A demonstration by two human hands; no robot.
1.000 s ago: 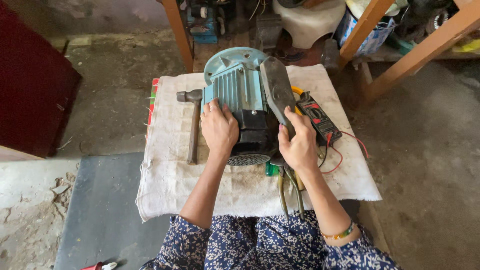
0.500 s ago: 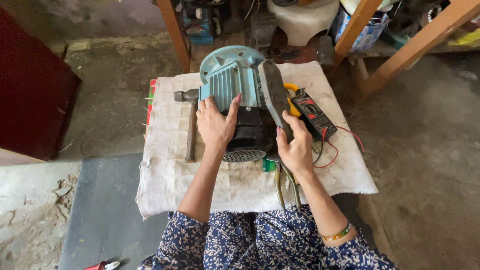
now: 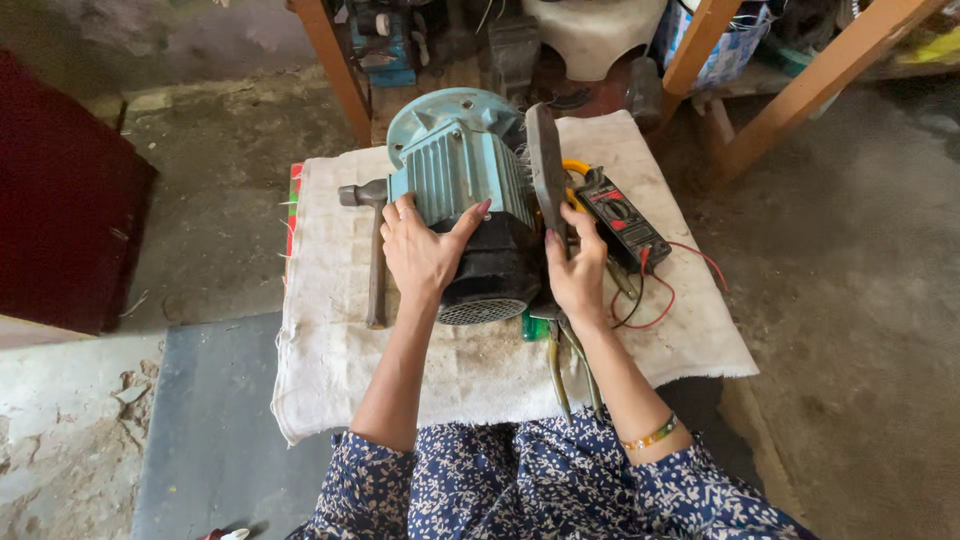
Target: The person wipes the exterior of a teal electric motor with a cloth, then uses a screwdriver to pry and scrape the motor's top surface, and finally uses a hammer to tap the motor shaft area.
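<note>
Teal cast-metal electric motor [image 3: 460, 180] with a black fan cowl at the near end, sitting on a white cloth [image 3: 330, 340] over the tabletop. Looks heavy and rigid, probably no one-hand lift; ribbed housing should give decent grip, cowl likely thinner. Long axis runs away from the body, flange end pointing far, cowl near. Left hand [image 3: 425, 250] spread flat on top of the motor, fingers wide. Right hand [image 3: 578, 270] curled on the grey foot plate at the motor's right side. Hammer [image 3: 374, 250] left of the motor, clamp meter [image 3: 620, 215] right of it.
</note>
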